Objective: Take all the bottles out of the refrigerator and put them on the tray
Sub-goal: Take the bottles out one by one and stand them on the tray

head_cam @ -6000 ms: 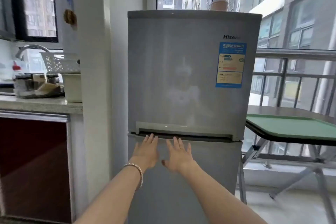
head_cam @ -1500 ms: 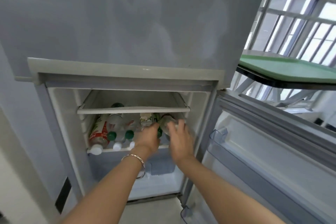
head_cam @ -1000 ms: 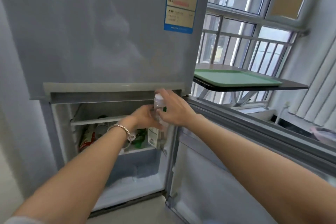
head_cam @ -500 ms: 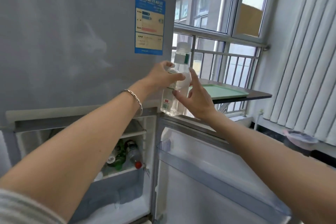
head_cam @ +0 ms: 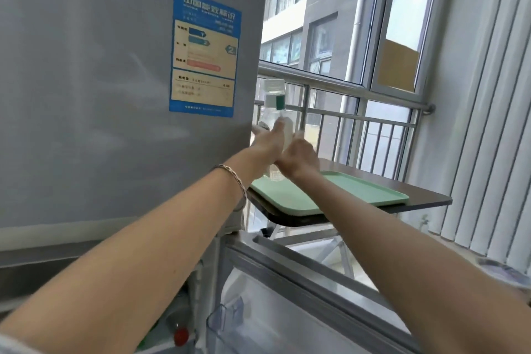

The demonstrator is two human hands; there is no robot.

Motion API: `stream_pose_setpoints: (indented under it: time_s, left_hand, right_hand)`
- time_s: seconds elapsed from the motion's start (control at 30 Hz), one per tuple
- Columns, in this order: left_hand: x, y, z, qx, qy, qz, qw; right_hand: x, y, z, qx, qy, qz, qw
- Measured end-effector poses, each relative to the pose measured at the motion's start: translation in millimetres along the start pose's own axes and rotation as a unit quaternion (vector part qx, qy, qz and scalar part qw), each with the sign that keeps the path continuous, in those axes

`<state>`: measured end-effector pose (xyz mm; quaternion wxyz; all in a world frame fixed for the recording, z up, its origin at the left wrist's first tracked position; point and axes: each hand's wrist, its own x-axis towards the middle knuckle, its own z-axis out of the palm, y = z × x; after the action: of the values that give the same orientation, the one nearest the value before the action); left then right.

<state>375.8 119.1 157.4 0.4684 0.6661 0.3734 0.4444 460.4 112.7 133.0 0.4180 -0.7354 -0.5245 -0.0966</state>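
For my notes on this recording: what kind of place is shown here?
Probably a home kitchen corner beside an enclosed balcony: a grey refrigerator, a window with railing, and a folding table carrying a green tray.

Refrigerator [head_cam: 115, 95] brushed grey metal; bottle [head_cam: 274, 112] clear plastic; tray [head_cam: 359, 192] matt green plastic.

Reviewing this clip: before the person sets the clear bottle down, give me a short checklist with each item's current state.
1. Clear bottle upright: ok, white cap on top.
2. Held by both hands: ok, left hand and right hand wrap its lower body.
3. Bottle over the green tray: ok, its base is at the tray's near left corner.
4. Base already resting on the tray: cannot tell, the hands hide it.
5. Landing spot free: ok, the visible tray surface is bare.
6. Refrigerator emptied: not ok, a red-capped bottle still shows inside below the left arm.
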Motion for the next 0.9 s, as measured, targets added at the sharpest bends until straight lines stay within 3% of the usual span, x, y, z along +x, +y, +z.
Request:
stream_pose_setpoints:
  time_s: [0.1, 0.33, 0.47, 0.77, 0.9]
  left_hand:
    - [22.9, -20.6, 6.7, 0.019, 0.010, -0.025, 0.999]
    - [39.1, -41.5, 16.5, 0.008, 0.048, -0.033, 0.998]
    - [33.4, -44.9, 23.6, 0.040, 0.055, -0.030, 0.997]
    - [-27.5, -23.1, 2.7, 0.094, -0.021, 0.007, 0.995]
    - [-66.6, -17.8, -27.0, 0.125, -0.052, 0.024, 0.990]
  right_hand:
    - [23.6, 2.1, 29.9, 0.002, -0.038, 0.049, 0.998]
    - [41.1, 2.7, 67.2, -0.005, -0.074, 0.059, 0.995]
    - [51.7, 10.7, 82.9, -0.001, -0.112, 0.013, 0.994]
    - [-30.5, -14.0, 7.5, 0.040, 0.036, 0.011, 0.998]
    - [-77.3, -34.9, -7.1, 0.034, 0.054, -0.005, 0.998]
